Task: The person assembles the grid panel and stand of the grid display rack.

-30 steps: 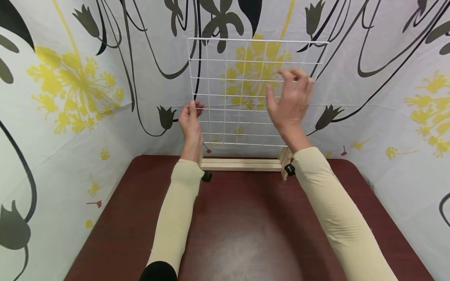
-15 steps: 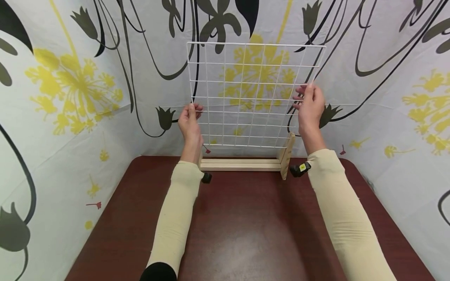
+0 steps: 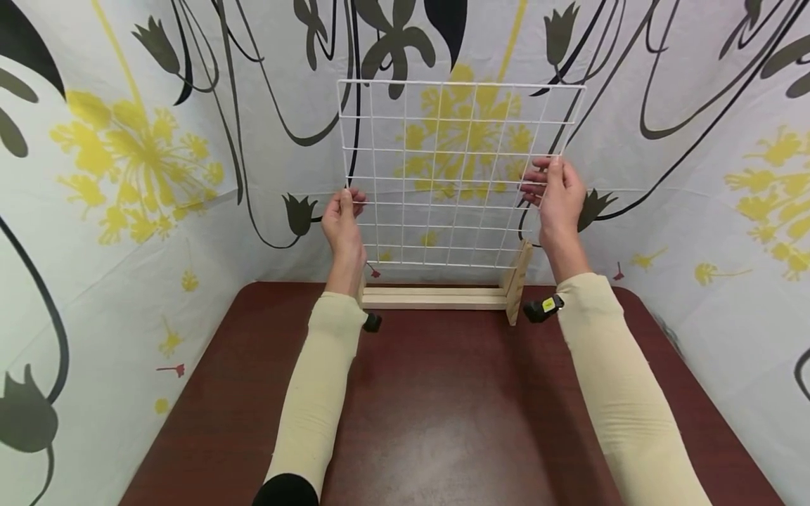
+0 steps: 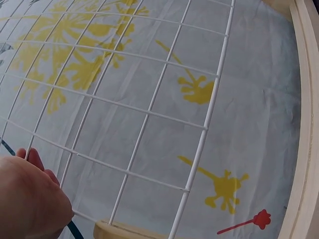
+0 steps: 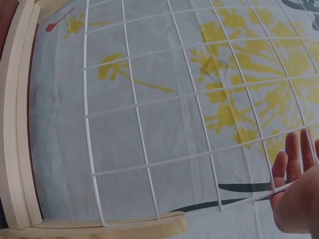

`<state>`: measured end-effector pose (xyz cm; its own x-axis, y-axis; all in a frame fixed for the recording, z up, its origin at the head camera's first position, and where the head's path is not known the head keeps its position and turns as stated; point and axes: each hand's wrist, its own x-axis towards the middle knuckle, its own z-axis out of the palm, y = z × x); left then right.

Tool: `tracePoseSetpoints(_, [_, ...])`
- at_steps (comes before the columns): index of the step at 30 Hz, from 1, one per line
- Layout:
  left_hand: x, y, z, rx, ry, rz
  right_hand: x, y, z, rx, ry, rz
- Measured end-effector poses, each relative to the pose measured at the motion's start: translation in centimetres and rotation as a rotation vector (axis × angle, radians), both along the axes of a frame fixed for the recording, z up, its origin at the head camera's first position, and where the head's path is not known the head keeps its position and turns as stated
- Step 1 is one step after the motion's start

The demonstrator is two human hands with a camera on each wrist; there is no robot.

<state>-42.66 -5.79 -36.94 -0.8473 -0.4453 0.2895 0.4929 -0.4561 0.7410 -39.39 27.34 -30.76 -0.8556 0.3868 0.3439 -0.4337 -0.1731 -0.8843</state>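
Note:
A white wire grid panel [image 3: 462, 83] stands tilted above a pale wooden stand [image 3: 436, 303] in the head view. On the panel's left edge, my left hand [image 3: 342, 223] pinches the wire with the thumb in front. The right hand [image 3: 560, 204] holds the opposite edge slightly higher, its fingers reaching behind the wires. The wrist views show the left hand [image 4: 32, 199] and the right hand [image 5: 299, 204] at the side wires. In the right wrist view the grid's lower corner touches or nearly touches a wooden side piece [image 5: 164, 225]; the left side piece is mostly hidden by my arm in the head view.
The stand sits at the back of a dark red-brown table [image 3: 430, 393]. A patterned cloth [image 3: 253, 232] with flowers hangs close behind and on both sides. Black wrist cameras, such as the right camera [image 3: 543, 308], project below the hands near the stand.
My right hand has come from in front of the grid to its right edge and taken hold there. The grid's top edge has lowered a little. The left hand keeps its place.

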Motion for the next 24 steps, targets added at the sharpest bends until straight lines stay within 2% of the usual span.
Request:
tracePoseSetpoints(6, [0.1, -0.3, -0.6, -0.030, 0.001, -0.020, -0.3, 0.4, -0.7, -0.019, 0.038, 0.036])
tracePoseSetpoints(10, [0.0, -0.9, -1.2, -0.092, -0.005, -0.046, -0.3, 0.6, -1.1, -0.027, 0.054, 0.058])
tracePoseSetpoints(12, [0.0, -1.2, -1.5, -0.125, 0.000, -0.055, 0.1, 0.5, -1.0, -0.033, 0.066, 0.073])
tracePoseSetpoints(17, [-0.3, -2.2, -2.5, -0.195, 0.051, -0.057, 1.3, 0.2, -0.7, -0.030, 0.079, 0.083])
tracePoseSetpoints(20, [-0.5, -2.8, -3.0, -0.228, 0.086, -0.058, 1.2, 0.4, -1.0, -0.012, 0.072, 0.076])
tracePoseSetpoints(24, [-0.5, -3.6, -3.5, -0.303, 0.093, -0.049, 0.7, 0.7, -1.7, 0.008, 0.078, 0.077])
